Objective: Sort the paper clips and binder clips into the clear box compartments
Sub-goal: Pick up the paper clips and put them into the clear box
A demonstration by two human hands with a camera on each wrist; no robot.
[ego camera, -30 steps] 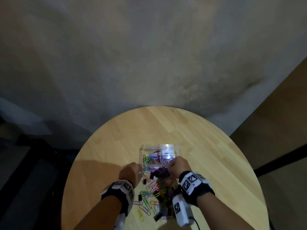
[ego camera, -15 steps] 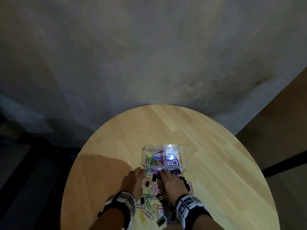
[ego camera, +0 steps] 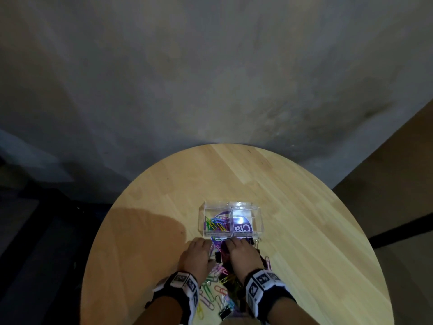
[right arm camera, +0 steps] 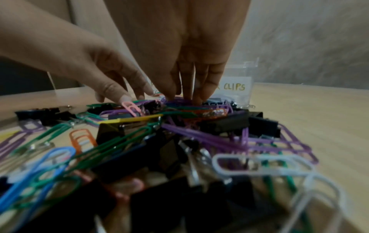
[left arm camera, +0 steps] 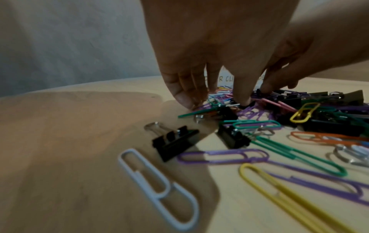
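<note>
The clear box [ego camera: 203,213] stands on the round table, with coloured paper clips [ego camera: 216,224] in its left compartment and a purple label showing in the right one. Just in front of it lies a mixed pile of paper clips and black binder clips [right arm camera: 219,124]. My left hand [left arm camera: 213,100] points down, its fingertips touching the pile's left edge. My right hand [right arm camera: 185,97] reaches down beside it, fingers straight and close together, tips in the pile near the box. I see nothing lifted in either hand. In the head view the left hand [ego camera: 203,242] and right hand [ego camera: 236,242] sit side by side.
Loose clips spread toward me: a black binder clip [left arm camera: 175,141], a white paper clip [left arm camera: 157,186] and a yellow one [left arm camera: 283,200]. The wooden table [ego camera: 293,207] is round, its edge curving close on both sides. A grey wall rises behind it.
Both hands came back from the box's front edge and lowered onto the pile. Over the last half second they have hardly shifted.
</note>
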